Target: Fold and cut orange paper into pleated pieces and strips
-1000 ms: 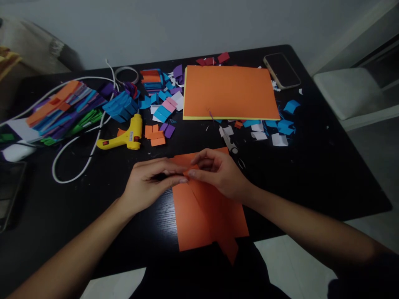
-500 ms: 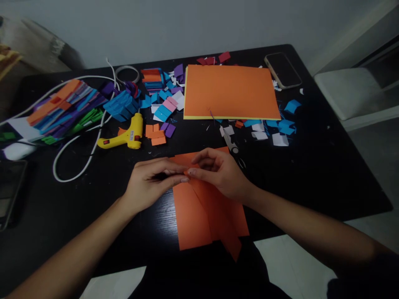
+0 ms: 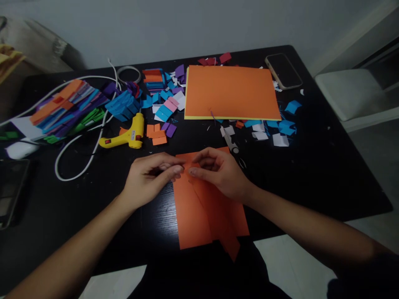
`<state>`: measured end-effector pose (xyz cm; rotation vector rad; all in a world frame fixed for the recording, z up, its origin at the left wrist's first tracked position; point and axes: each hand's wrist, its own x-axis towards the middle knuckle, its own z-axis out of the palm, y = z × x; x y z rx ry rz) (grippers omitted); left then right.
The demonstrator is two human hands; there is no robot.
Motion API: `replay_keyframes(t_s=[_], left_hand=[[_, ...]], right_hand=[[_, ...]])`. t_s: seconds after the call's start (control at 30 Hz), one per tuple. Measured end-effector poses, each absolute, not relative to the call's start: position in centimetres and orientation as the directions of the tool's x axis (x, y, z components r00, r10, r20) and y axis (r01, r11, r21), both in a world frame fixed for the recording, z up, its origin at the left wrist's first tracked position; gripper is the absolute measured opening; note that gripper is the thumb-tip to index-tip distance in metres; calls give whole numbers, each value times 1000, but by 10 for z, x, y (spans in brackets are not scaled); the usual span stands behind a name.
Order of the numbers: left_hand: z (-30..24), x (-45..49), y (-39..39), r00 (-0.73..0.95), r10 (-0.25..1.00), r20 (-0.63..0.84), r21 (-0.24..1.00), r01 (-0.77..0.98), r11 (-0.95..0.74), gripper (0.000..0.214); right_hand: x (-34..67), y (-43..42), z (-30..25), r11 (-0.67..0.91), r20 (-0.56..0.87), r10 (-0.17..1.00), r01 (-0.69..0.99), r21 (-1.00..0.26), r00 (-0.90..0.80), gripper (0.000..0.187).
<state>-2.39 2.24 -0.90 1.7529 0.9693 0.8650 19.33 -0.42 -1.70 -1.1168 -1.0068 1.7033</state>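
Orange sheets of paper (image 3: 193, 220) lie at the front edge of the table, below both hands. My right hand (image 3: 224, 172) pinches the upper end of an orange paper strip (image 3: 215, 211) between thumb and fingers. This strip runs slantwise down over the sheets, and its lower end sticks out past the table edge. Close by on the left is my left hand (image 3: 151, 176), thumb and fingers a little apart, with nothing visible between them. Its fingertips are beside the strip's upper end.
A yellow glue gun (image 3: 126, 136) lies left of centre near a looped white cable (image 3: 57, 166). Folded coloured papers (image 3: 68, 104) are piled at the left. Behind my hands are an orange sheet (image 3: 232, 93), scissors (image 3: 232, 145), paper scraps (image 3: 286, 126) and a phone (image 3: 283, 71).
My left hand has drawn slightly left, off the strip's upper end, and its thumb has lifted. My right hand stays almost still with the strip.
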Motion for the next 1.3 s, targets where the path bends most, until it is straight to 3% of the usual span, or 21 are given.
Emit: replay_keyframes(t_s=[0.37,0.73,0.9,1.3], left_hand=[[-6,-19,18,555,832,20,900,352,-256,20],[-6,-20,22,495,869,1,933,311,-178,20],[-4,-20,22,472,881,19,936,302,-182,21],[-4,-23,27,442,897,13,952,270,-147,19]], right_hand=[[192,-6,-19,-304,-257,930,-156,-940,-263,30],[195,-2,-18,-333,-291,929,-172,-927,-227,39],[195,-2,-16,-399,-337,898,-201,-895,-282,28],[195,-3,-14,-382,-345,880,-53,-923,-326,33]])
